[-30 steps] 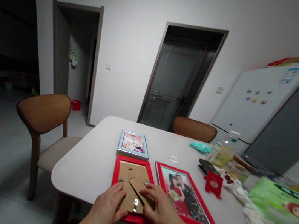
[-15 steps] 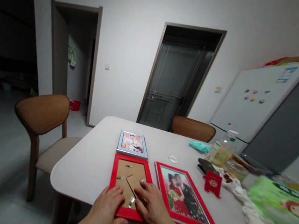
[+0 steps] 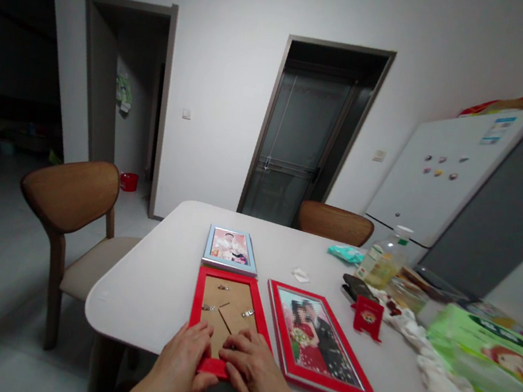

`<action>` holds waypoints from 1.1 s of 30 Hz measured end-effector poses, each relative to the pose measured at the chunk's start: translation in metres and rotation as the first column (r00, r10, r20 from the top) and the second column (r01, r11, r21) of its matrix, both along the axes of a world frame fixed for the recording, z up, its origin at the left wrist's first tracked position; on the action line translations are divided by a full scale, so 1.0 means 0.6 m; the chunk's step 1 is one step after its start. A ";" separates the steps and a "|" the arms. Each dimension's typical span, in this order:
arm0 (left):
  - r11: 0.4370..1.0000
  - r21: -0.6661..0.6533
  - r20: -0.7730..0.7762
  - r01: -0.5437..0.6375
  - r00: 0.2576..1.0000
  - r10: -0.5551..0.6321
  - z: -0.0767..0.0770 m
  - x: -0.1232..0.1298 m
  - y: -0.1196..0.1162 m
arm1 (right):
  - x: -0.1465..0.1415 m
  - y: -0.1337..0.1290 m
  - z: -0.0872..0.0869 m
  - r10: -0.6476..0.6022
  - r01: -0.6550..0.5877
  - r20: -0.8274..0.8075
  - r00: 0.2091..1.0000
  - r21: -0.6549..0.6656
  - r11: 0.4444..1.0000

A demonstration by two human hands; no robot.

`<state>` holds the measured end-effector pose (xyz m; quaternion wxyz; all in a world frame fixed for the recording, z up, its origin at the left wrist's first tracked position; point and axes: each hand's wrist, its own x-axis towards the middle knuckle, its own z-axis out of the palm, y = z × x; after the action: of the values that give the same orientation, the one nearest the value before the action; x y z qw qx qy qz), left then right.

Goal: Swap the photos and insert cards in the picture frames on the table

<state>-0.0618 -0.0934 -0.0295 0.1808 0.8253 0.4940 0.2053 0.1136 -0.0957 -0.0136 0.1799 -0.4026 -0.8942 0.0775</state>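
A red photo frame [image 3: 196,309] lies face down on the table, its brown backing board [image 3: 224,298] upward. Small metal clips [image 3: 248,314] show at the backing's far edge and both sides. My left hand [image 3: 182,357] grips the frame's near left corner, fingers over the left border and thumb by the near edge. Bent fingers of my right hand [image 3: 253,365] press on the near end of the backing and hide the clip there. To the right lies a larger red photo frame [image 3: 343,369], picture side up. A light blue photo frame [image 3: 208,245] lies just beyond the face-down one.
On the white table [image 3: 146,284] are a scrap of white paper [image 3: 300,275], a red stand [image 3: 368,317], a dark phone-like object [image 3: 357,288], a bottle [image 3: 386,257] and a green tissue pack [image 3: 489,361]. Wooden chairs [image 3: 71,194] stand at the left and far side.
My right hand has slid toward the near end of the backing, and its fingers now cover the near clip. My left hand keeps its place at the frame's corner. The view has shifted slightly.
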 end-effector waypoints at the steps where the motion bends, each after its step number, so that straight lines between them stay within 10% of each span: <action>1: 1.000 0.003 0.005 0.002 1.000 -0.002 -0.001 -0.001 0.001 | 0.001 -0.001 -0.001 0.003 -0.003 -0.008 1.000 -0.001 1.000; 21: 1.000 -0.016 0.070 -0.011 0.997 0.012 -0.001 -0.005 0.004 | 0.023 0.006 -0.008 -0.057 0.060 -0.091 0.994 0.030 0.998; 33: 0.999 -0.044 0.036 -0.030 0.999 0.031 0.005 -0.005 0.002 | 0.048 0.078 -0.016 -0.474 0.467 0.084 0.877 0.089 0.880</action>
<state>-0.0651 -0.0920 -0.0266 0.2047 0.8096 0.5075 0.2123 0.1422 -0.0486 -0.0234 0.1601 -0.6051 -0.7797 -0.0189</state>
